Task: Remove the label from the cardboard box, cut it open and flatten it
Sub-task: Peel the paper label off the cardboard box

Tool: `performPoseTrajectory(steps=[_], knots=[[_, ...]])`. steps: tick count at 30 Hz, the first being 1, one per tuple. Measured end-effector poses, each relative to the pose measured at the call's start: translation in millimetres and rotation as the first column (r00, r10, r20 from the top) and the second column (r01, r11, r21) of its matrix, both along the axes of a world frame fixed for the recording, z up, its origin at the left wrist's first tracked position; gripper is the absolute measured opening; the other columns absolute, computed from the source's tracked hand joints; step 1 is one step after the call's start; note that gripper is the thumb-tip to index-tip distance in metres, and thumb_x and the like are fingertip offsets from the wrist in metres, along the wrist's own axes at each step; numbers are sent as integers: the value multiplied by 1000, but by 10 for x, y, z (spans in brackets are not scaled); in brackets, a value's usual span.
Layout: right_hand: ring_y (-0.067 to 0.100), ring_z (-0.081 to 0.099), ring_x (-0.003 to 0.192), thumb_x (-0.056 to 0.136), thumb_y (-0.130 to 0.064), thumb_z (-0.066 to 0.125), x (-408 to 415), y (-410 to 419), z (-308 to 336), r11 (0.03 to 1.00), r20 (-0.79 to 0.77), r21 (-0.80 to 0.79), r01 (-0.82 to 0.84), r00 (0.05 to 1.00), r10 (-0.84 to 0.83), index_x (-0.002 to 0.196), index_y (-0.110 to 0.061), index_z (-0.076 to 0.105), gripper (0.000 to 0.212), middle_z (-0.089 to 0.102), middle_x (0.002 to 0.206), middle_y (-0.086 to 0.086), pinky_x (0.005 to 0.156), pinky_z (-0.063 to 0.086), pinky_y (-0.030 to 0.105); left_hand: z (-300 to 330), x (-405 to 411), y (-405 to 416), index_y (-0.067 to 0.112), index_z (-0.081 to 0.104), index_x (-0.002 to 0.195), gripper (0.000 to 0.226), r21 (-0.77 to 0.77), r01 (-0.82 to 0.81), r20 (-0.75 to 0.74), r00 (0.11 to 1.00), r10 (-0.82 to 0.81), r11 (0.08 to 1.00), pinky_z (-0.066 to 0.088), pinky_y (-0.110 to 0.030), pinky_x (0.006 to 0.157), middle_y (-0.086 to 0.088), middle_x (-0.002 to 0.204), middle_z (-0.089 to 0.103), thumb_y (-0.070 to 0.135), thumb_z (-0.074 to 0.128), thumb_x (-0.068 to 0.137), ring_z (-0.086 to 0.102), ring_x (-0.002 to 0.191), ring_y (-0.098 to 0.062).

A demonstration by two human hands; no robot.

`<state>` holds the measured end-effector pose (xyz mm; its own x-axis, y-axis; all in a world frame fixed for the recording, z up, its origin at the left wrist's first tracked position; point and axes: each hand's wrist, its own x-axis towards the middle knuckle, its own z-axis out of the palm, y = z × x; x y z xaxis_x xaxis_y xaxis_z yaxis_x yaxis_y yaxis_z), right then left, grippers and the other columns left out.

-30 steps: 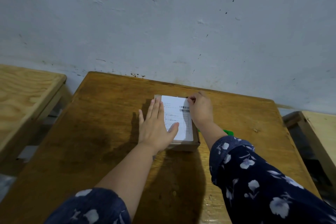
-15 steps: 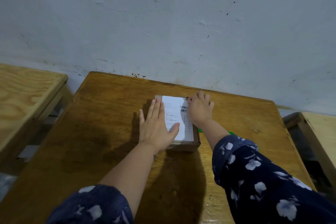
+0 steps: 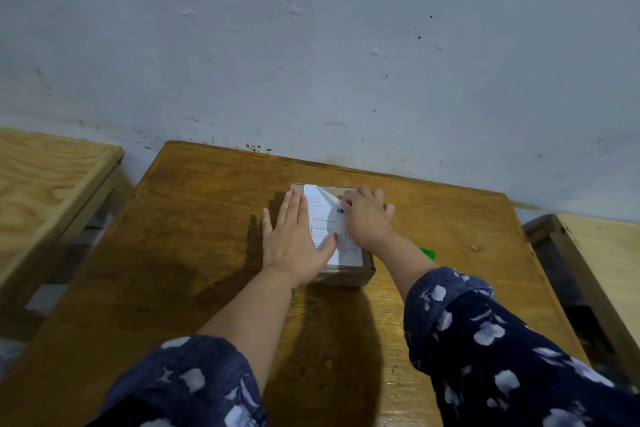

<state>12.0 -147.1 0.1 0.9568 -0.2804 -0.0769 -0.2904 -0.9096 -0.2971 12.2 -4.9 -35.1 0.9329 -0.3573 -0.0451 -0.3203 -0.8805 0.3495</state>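
At frame centre, on the counter, our left hand lies flat on the box, fingers spread; our right hand pinches the label corner. Pulling fast could tear it.

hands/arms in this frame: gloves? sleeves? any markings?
No gloves: left hand and right hand are bare, with no visible rings or watch. Forearms bare. Both sleeves are dark navy with a pale floral print, pushed up toward the elbows.
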Motion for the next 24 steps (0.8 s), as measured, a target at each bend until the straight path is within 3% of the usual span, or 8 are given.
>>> performPoseTrajectory(steps=[5,8,10,14,20,24], knots=[[17,40,107,94,-21,40,-23,-18,21,992,201,116,57,976,-80,115,-24,49,23,57,114,-3,80,21,33,56,68,26,17,5,152,91,-88,-13,-48,999,9,996,1,-43,119,2,161,1,65,44,84,-4,146,-15],[17,41,113,93,-21,37,75,-17,41,992,176,120,31,983,-52,122,-28,51,33,58,121,-6,83,19,35,114,265,53,17,11,150,91,-55,41,-16,999,-42,998,15,-40,114,0,156,13,66,47,82,11,142,-19],[16,40,117,94,-25,37,165,-5,46,999,135,51,-7,991,0,123,-30,53,33,55,128,-8,86,20,36,123,382,81,16,7,152,83,17,60,3,998,-60,998,13,-41,116,0,159,9,63,35,90,7,145,-20],[17,42,110,94,-33,46,315,18,36,1000,112,-7,-26,993,27,105,-32,64,21,59,113,-8,87,22,39,59,413,155,21,9,152,59,87,87,75,993,-94,992,8,-41,119,5,160,10,46,17,99,6,146,-15],[14,56,96,89,-21,57,371,9,9,995,208,71,-75,976,58,87,-27,69,13,70,94,-9,89,37,35,65,405,159,23,12,152,57,147,67,126,988,-85,987,5,-46,118,6,159,14,43,16,99,8,146,-15],[13,62,84,87,-16,58,328,-7,-21,984,228,148,-99,972,64,85,-21,68,11,71,88,-5,73,52,32,73,379,152,23,12,152,57,145,49,129,989,-68,988,6,-47,117,6,159,15,41,17,98,10,146,-15]])
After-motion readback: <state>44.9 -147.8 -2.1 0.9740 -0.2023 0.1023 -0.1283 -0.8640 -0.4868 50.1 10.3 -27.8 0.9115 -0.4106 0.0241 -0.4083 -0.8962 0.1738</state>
